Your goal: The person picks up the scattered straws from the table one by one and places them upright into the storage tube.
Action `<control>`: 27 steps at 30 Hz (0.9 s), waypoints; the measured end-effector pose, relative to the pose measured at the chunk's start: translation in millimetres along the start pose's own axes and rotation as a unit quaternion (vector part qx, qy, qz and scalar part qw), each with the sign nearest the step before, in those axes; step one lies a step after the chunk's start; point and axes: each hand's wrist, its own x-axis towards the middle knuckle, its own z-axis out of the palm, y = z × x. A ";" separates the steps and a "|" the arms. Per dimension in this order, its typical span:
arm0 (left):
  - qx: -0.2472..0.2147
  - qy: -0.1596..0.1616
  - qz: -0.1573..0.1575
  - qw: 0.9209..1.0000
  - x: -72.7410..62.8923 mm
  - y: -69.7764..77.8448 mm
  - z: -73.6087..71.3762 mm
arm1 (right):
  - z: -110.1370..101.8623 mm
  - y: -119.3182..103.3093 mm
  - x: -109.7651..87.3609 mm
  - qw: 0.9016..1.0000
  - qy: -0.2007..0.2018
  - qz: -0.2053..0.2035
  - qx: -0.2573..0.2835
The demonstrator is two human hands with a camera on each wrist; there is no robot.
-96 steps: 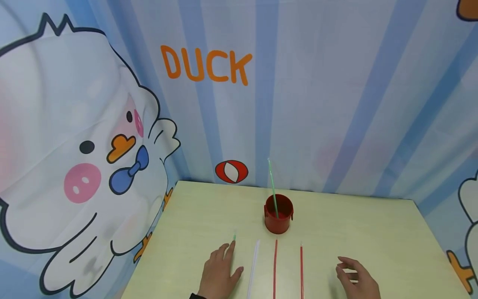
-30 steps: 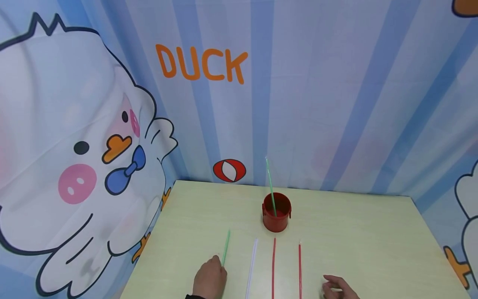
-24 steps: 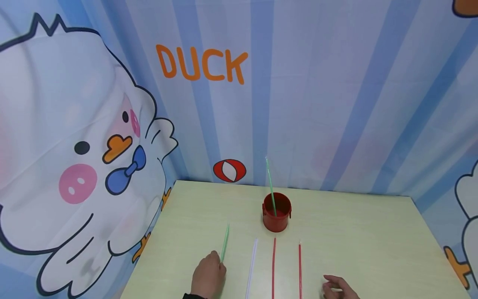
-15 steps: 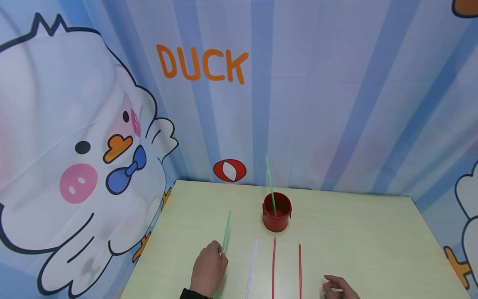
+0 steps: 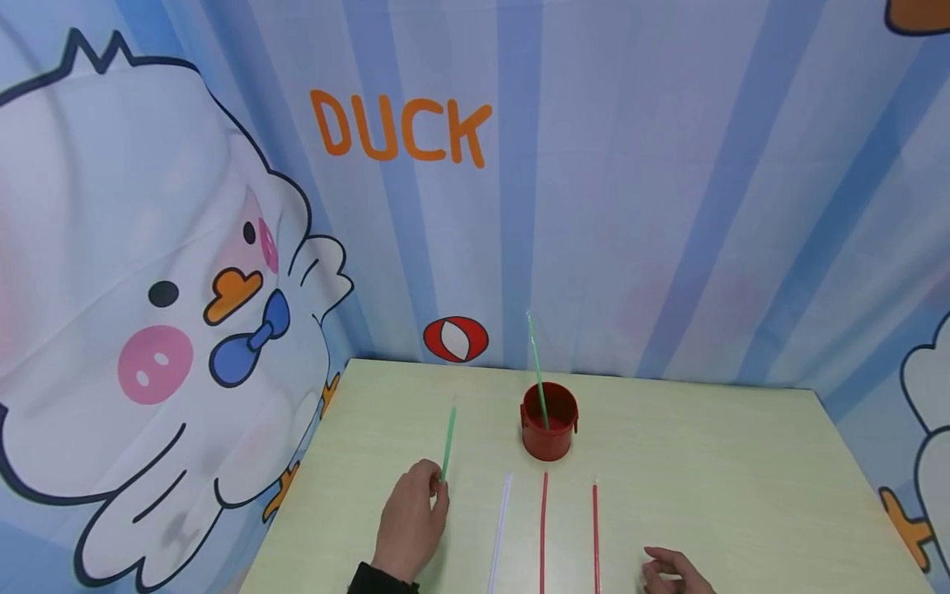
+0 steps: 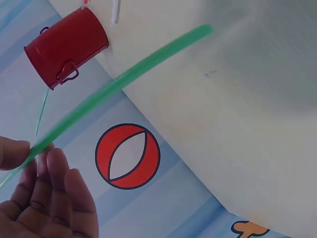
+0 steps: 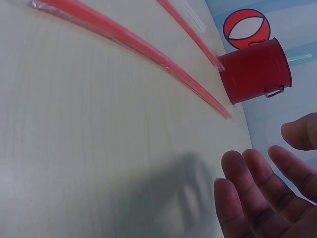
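Observation:
Between thumb and fingers, my left hand (image 5: 410, 524) pinches a green drinking straw (image 6: 114, 87). The left wrist view shows the straw raised above the table, slanting across the picture. Ahead and to the right of that hand stands a small red bucket (image 5: 547, 445) with side handles. Another green straw (image 5: 536, 355) leans in it, its upper end rising above the rim. My right hand (image 5: 671, 571) holds nothing; its fingers are loosely bent over the table, right of the red straws.
A pale lilac straw (image 5: 500, 528) and two red straws, a left one (image 5: 543, 532) and a right one (image 5: 596, 536), lie lengthwise on the pale table (image 5: 705, 462) between the hands. Clear wrapping shows on a red one. A printed duck curtain (image 5: 594, 206) hangs behind the table.
My left hand, earlier flat over the green straw, now grips it and has lifted it forward off the table. My right hand drew back toward the near edge, then stayed still.

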 end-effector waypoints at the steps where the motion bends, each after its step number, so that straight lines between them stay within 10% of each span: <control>1: -0.003 0.003 -0.001 1.000 1.1 1.1 -0.7 | -0.1 0.4 0.3 1.000 -0.001 0.001 0.001; 27: -0.066 0.018 0.072 0.995 28.2 19.4 -12.6 | -1.3 12.1 4.8 1.000 -0.005 0.011 0.019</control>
